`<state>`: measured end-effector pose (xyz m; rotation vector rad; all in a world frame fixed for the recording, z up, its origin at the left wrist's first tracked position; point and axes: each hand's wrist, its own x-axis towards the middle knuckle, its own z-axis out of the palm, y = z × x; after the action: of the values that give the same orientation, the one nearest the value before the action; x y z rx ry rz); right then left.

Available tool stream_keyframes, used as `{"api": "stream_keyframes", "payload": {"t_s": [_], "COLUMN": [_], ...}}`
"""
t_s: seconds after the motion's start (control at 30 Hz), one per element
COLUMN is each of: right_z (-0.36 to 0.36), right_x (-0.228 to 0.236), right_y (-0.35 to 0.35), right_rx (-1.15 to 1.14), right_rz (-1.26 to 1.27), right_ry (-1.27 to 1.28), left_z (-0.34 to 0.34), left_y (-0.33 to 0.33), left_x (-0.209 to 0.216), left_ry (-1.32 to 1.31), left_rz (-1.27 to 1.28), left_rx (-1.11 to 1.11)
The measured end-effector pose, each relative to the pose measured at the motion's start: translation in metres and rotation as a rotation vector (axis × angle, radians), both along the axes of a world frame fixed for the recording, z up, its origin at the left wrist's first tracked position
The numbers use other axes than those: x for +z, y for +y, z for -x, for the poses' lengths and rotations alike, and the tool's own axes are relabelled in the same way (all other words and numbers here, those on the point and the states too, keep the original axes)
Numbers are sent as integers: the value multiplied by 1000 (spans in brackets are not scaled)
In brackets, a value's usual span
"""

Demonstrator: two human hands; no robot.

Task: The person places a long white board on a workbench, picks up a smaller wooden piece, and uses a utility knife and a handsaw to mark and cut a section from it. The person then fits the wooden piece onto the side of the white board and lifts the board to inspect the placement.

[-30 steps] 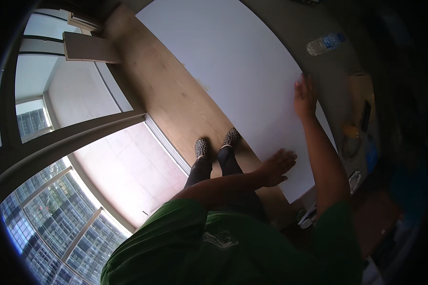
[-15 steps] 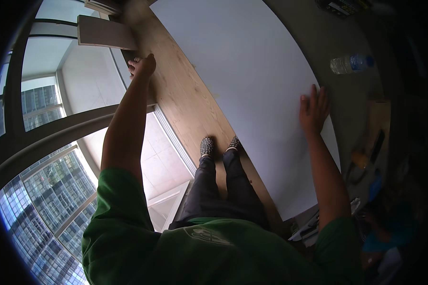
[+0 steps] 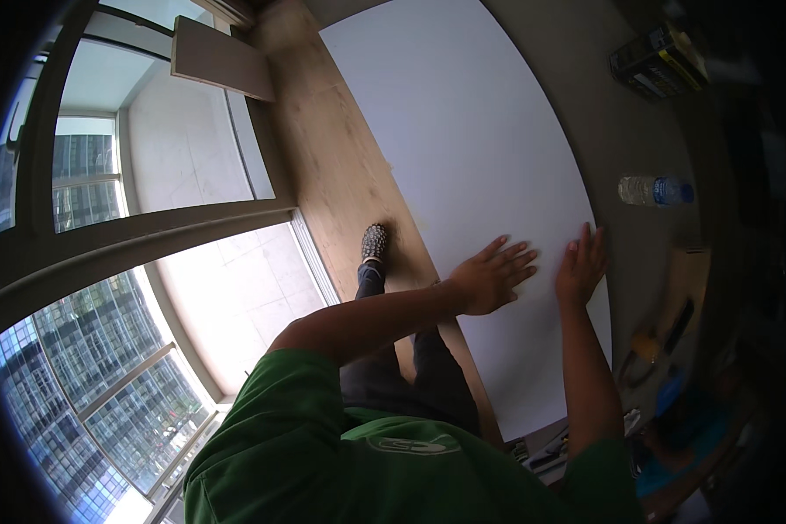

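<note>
A large, smooth white panel (image 3: 463,131) stretches from the upper middle down toward my body on the right. My left hand (image 3: 491,278) is over the panel's near part, palm down with its fingers spread; whether it presses on the surface I cannot tell. Close by, my right hand (image 3: 582,266) lies at the panel's right edge, its fingers extended and nothing gripped in them.
To the right of the panel are a clear plastic bottle (image 3: 655,190) with a blue cap and a dark box (image 3: 659,63). A person in blue (image 3: 686,437) is at the lower right. A flat board (image 3: 221,57) juts out near the window, above the wooden floor (image 3: 323,131).
My left hand has swung from beside the window across to the panel. The right hand stays at the panel's right edge. My view has shifted, bringing the dark box further in.
</note>
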<state>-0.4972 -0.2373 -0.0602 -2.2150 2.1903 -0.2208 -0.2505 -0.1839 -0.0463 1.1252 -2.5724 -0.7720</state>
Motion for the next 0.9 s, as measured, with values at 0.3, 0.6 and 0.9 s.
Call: {"api": "stream_keyframes", "payload": {"t_s": [0.3, 0.6, 0.9], "right_z": [-6, -15, -10], "right_x": [8, 11, 7], "right_y": [-5, -17, -11], "right_rx": [43, 82, 39], "right_rz": [27, -9, -24], "right_ry": [58, 52, 122], "left_z": [-233, -457, -283], "left_y": [-201, -355, -330], "left_x": [-14, -27, -18], "left_ry": [-353, -506, -342], "left_rz": [236, -160, 292], "left_rx": [561, 1438, 304]}}
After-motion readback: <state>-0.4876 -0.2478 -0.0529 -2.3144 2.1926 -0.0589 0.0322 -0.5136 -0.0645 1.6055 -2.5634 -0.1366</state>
